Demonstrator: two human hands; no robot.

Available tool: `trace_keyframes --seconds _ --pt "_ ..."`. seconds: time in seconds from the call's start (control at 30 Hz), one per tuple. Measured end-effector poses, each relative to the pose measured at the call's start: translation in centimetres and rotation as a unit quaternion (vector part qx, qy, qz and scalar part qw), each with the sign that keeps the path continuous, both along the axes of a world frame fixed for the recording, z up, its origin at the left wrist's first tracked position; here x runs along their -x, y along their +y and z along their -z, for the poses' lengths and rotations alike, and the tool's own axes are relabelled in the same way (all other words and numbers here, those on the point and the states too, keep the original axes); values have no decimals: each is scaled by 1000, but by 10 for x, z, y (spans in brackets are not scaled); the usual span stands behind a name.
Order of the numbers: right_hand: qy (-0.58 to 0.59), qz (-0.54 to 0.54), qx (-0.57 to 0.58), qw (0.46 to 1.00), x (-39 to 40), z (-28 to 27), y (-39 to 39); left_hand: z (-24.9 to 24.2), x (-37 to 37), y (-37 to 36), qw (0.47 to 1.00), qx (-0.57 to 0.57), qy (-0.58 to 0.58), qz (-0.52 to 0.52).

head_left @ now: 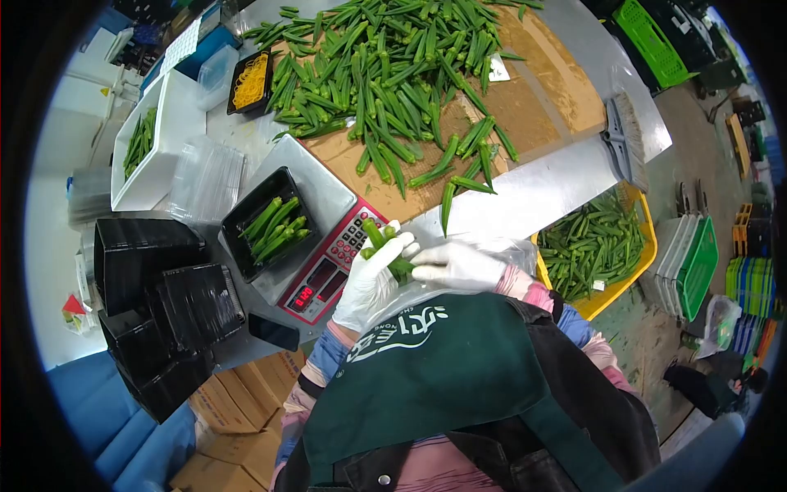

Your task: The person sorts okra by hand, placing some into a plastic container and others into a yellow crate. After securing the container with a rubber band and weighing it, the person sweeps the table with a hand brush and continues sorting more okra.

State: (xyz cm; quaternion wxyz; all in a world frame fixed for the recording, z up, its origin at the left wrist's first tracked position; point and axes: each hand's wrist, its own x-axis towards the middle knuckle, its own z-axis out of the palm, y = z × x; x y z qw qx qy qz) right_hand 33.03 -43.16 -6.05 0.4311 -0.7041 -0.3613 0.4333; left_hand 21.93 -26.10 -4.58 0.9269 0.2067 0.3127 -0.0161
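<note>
A: Hands?
B: Two, gloved. Left hand (367,283) grasps one okra bunch (374,234), pods uncountable; right hand (461,266) against it, grip unclear.
A: Other okra?
B: One heap (393,74); also in one tray (254,201) on one scale (332,258), one crate (602,307), one bin (170,123).

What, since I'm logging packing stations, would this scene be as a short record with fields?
Left hand: white-gloved left hand, holding okra pods
Right hand: white-gloved right hand, close beside those pods; contact unclear
Scale: digital scale, red-edged, bearing a black tray of okra
Display: lit red; digits too small to read surely
Main pile: loose okra pile on cardboard
Floor side: yellow crate containing okra
</note>
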Motion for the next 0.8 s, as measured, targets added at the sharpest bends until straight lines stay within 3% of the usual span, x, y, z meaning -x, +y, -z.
trace_keyframes --seconds 0.03,0.07,0.13,0.2,0.3,0.37,0.4,0.5,0.8 --pt "49 15 36 998 -11 -10 0 2 1 2 1000 -2 4 2" --pt "-3 96 12 995 -19 18 -3 9 3 4 999 -20 33 -6" --pt "-236 230 41 943 -47 63 -11 17 10 7 1000 -3 15 -14" --pt "-522 287 12 803 -70 102 -26 18 10 8 1000 7 10 -18" --pt "-490 262 70 829 -85 139 -50 16 9 7 999 8 21 -23" --pt "-171 352 72 918 -84 140 -49 14 9 7 999 6 21 -30" --pt "0 383 73 921 -80 131 -48 15 10 8 999 8 26 -30" --pt "237 331 -75 910 -72 87 -49 16 8 8 999 18 30 -24" --pt "381 290 -160 863 -54 49 -42 13 7 9 1000 14 23 0"
